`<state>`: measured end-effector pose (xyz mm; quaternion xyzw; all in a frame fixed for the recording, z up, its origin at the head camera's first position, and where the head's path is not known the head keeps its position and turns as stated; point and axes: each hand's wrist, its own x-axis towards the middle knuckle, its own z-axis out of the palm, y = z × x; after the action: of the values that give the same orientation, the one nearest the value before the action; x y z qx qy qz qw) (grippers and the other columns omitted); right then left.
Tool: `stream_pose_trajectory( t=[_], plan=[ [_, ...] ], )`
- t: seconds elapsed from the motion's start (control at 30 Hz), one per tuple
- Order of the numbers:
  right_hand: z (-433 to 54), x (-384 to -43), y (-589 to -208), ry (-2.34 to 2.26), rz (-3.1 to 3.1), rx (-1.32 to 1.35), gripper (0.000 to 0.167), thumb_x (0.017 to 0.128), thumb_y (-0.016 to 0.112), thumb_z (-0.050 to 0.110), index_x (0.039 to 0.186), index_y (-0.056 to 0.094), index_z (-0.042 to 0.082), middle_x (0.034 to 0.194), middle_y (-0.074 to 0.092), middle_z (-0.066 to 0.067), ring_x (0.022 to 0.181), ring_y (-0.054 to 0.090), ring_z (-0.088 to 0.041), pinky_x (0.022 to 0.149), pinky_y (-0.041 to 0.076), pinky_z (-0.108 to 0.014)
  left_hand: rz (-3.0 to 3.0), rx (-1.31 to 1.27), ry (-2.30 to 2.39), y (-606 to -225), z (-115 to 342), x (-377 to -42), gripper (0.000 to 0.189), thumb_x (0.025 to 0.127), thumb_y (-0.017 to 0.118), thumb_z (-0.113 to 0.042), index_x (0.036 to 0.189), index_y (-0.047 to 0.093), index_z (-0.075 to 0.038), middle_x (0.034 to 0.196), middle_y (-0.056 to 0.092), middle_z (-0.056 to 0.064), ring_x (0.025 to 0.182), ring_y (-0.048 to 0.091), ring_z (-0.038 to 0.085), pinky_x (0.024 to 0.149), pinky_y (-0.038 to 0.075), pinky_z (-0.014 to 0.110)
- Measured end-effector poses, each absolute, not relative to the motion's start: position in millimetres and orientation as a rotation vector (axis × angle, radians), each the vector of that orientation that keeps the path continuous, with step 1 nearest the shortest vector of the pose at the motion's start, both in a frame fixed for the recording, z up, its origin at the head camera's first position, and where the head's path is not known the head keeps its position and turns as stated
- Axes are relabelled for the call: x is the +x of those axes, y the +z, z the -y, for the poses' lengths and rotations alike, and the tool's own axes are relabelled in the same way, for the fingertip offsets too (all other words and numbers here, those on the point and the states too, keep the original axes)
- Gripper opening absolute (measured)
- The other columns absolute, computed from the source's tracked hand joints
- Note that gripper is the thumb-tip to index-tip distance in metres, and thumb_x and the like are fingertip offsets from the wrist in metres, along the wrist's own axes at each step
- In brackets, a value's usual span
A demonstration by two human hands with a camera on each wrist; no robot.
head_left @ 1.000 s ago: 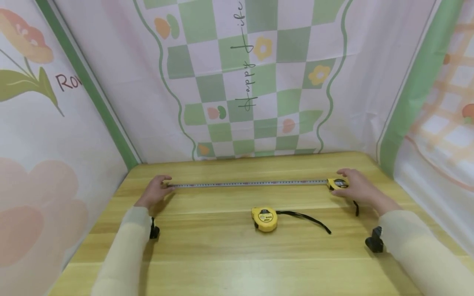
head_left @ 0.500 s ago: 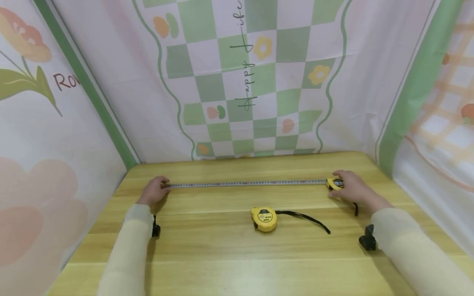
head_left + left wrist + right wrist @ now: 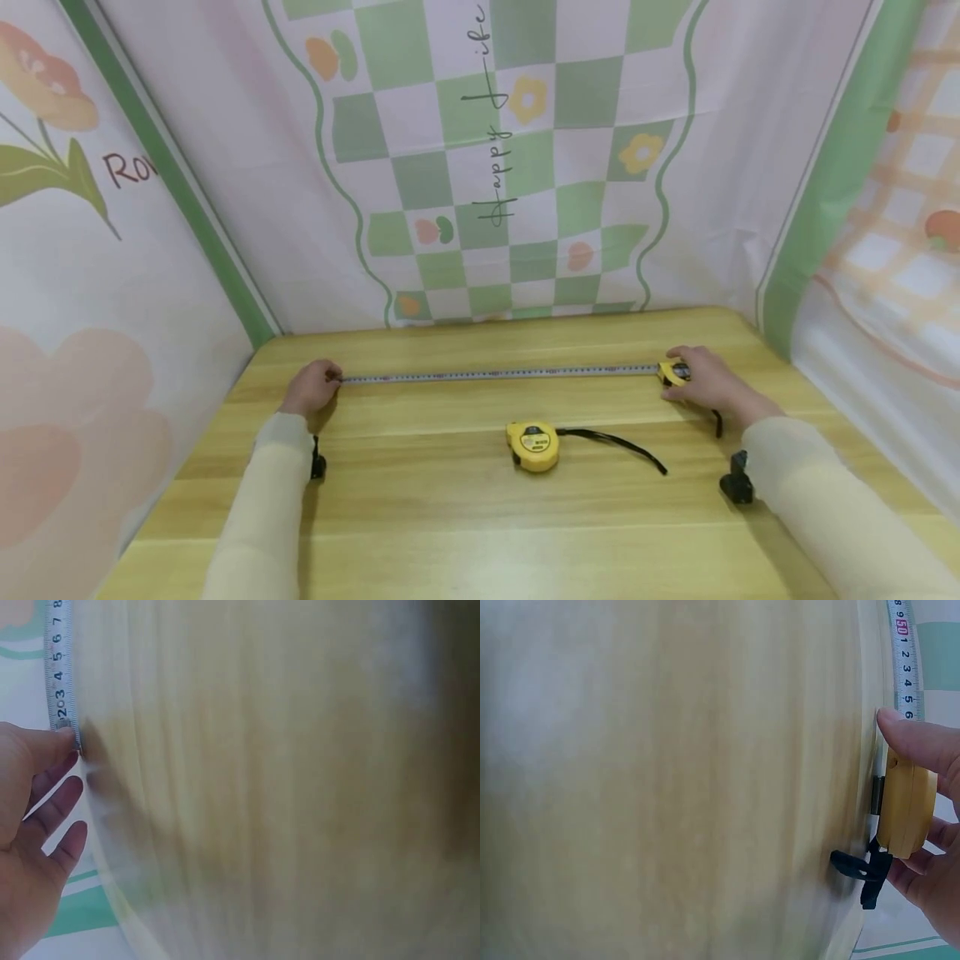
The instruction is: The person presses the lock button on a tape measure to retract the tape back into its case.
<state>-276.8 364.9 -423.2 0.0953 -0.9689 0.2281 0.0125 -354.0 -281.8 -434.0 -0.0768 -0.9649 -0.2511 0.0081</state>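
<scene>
A tape measure's metal blade [image 3: 495,374] stretches across the back of the table between both hands. My left hand [image 3: 311,387] pinches the blade's end between thumb and finger; in the left wrist view the low numbers of the blade [image 3: 60,667] show just past the thumb, and the other fingers spread loosely. My right hand [image 3: 708,383] grips the yellow tape measure case [image 3: 907,802], its thumb by the blade's mouth, where numbers just past 50 show. A black strap [image 3: 862,874] hangs from that case. A second yellow tape measure [image 3: 534,446] lies in front, untouched.
The second tape's black wrist strap [image 3: 618,446] trails to the right on the wooden table [image 3: 450,533]. Patterned cloth [image 3: 480,167] hangs behind the table and at both sides. Small black cameras sit at both wrists.
My right hand has shifted slightly left and settled further round the case. My left hand keeps its pinch on the blade's end. The second tape measure lies still.
</scene>
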Motion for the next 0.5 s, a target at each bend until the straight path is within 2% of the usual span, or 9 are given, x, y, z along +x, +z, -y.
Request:
stream_pose_trajectory(
  t=[0.5],
  plan=[
    [-364.4, -282.0, -426.4, 0.698, 3.026, 0.310, 0.069, 0.084, 0.077, 0.021, 0.133, 0.043, -0.014, 0.128, 0.041, -0.042, 0.116, 0.037, -0.058, 0.094, 0.032, -0.067, 3.040, -0.176, -0.785, -430.8, 281.7, -352.8, 0.015, 0.098, 0.054, -0.002, 0.109, 0.063, 0.003, 0.106, 0.064, 0.018, 0.101, 0.058, 0.037, 0.088, 0.047, 0.051]
  ],
)
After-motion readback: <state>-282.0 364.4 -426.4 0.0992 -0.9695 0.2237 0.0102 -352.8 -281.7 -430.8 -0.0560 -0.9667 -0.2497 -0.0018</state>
